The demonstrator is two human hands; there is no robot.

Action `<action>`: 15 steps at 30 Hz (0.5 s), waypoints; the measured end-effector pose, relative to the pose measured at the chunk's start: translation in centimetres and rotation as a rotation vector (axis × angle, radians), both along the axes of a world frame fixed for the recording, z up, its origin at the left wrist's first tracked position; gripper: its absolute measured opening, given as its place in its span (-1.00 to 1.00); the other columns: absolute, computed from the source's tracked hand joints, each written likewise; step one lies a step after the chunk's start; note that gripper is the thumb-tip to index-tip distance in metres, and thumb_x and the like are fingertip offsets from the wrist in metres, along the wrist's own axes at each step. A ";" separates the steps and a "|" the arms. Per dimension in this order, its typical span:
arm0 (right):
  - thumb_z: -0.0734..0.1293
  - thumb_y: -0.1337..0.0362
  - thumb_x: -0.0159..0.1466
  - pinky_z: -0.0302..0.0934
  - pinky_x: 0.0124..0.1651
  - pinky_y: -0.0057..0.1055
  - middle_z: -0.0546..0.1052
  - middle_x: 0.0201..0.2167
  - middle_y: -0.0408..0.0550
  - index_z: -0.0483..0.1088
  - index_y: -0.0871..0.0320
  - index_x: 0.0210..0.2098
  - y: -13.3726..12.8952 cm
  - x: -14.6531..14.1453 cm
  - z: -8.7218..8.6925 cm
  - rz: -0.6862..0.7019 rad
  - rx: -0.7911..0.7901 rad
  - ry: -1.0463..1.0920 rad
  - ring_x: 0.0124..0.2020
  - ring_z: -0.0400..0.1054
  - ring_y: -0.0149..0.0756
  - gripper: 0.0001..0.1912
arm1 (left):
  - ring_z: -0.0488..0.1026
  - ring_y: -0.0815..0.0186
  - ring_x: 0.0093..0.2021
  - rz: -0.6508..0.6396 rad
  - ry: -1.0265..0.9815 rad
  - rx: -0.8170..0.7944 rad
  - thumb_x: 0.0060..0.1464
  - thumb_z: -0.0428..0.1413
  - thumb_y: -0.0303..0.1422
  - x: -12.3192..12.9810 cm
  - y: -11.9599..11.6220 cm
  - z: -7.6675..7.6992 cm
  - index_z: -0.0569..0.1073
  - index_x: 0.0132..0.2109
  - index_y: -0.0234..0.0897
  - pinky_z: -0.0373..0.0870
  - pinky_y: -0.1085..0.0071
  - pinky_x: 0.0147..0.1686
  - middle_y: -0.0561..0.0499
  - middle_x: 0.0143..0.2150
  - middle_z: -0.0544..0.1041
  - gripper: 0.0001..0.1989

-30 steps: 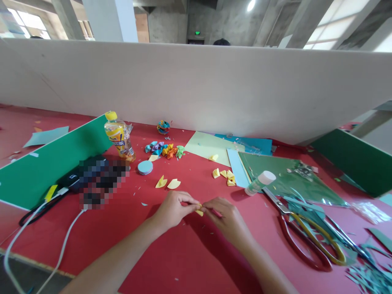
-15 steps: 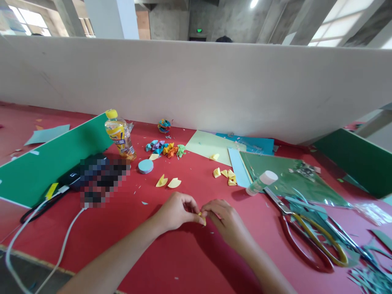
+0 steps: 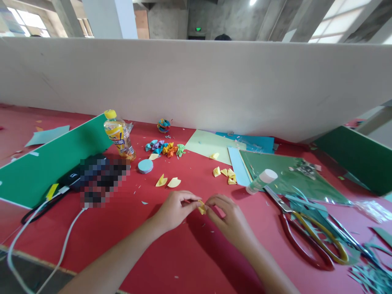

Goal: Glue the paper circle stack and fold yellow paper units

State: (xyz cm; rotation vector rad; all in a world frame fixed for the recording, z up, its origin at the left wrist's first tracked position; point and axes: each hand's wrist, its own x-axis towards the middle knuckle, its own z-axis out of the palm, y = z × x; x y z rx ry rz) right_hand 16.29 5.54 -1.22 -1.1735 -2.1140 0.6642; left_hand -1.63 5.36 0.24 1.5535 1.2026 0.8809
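- Paper piece (image 3: pixel 201 207), yellow and folded: it sits between the fingertips of both hands, just above the red table (image 3: pixel 171 261).
- Its long axis seems to slant, near end toward the right – too small to be sure. Neither hand is clearly nearer; both meet it.
- Left hand (image 3: pixel 176 210): grip pinched on the left edge, thumb against finger.
- Right hand (image 3: pixel 226 214): grip nearly closed at the right edge, fingertips apparently pinching it.
- Beyond the hands lie two yellow cutouts (image 3: pixel 174 182) and, farther right, small folded pieces (image 3: pixel 231 174).
- Glue stick (image 3: pixel 261 181) and scissors (image 3: pixel 284 207) lie right of the right hand.
- A white partition (image 3: pixel 196 81) backs the table – concrete pillars rise behind.
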 end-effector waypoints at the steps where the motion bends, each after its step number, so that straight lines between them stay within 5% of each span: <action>1: 0.18 0.31 0.24 0.16 -0.27 -0.36 0.43 -0.42 -0.07 0.35 0.13 -0.44 0.1 0.0 -0.1 0.007 0.015 -0.007 -0.36 0.31 -0.29 -0.83 | 0.46 0.25 -0.19 -0.009 0.014 -0.005 0.02 0.08 -0.31 0.0 0.0 0.0 0.52 -0.23 -0.35 0.36 0.41 -0.18 -0.11 -0.21 0.54 -0.77; 5: 0.18 0.31 0.25 0.15 -0.25 -0.34 0.44 -0.38 -0.04 0.35 0.13 -0.39 0.3 0.2 -0.4 0.055 0.062 -0.057 -0.33 0.30 -0.27 -0.86 | 0.45 0.27 -0.17 -0.053 0.036 0.028 0.07 0.03 -0.32 -0.1 0.0 0.0 0.51 -0.17 -0.37 0.36 0.43 -0.17 -0.13 -0.19 0.52 -0.74; 15: 0.13 0.31 0.29 0.16 -0.23 -0.34 0.45 -0.36 -0.04 0.34 0.13 -0.36 0.2 0.4 -0.2 0.133 0.028 -0.052 -0.31 0.30 -0.28 -0.82 | 0.43 0.34 -0.40 -0.065 0.036 0.099 -0.05 0.15 -0.27 -0.3 0.1 -0.3 0.55 -0.41 -0.36 0.33 0.48 -0.35 -0.06 -0.42 0.51 -0.79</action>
